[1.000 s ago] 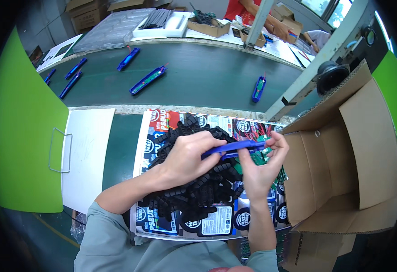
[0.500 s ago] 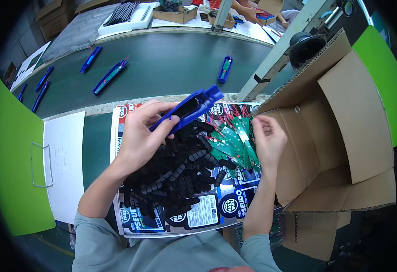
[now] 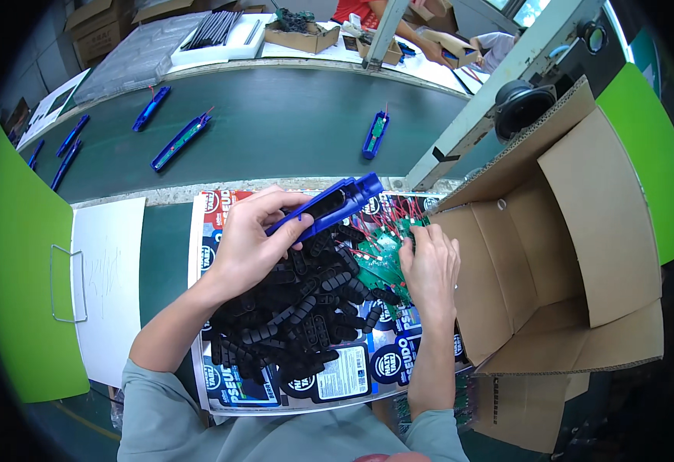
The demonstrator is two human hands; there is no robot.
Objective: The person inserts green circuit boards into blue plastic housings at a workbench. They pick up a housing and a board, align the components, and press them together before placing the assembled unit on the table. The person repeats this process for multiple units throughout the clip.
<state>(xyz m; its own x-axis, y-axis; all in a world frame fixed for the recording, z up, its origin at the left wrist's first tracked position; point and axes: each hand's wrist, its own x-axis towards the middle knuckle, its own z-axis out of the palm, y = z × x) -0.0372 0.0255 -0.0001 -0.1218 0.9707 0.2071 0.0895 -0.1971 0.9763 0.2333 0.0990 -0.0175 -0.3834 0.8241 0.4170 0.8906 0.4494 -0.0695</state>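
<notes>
Head view: holding a blue shell (image 3: pixel 344 213) in left hand (image 3: pixel 252 242) near the sheet's (image 3: pixel 344 373) far edge, with right hand (image 3: pixel 431 269) narrowed at green boards (image 3: pixel 381 266) by its right edge, cannot tell if gripping one.

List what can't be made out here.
All in the head view:
Blue housing: gripped part, covered by the left hand.
Right hand: whether its fingertips hold one of the green boards, hidden by the hand itself.
Co-worker in red: head, cut off by top edge.
White sheet: marks too faint to read.
</notes>
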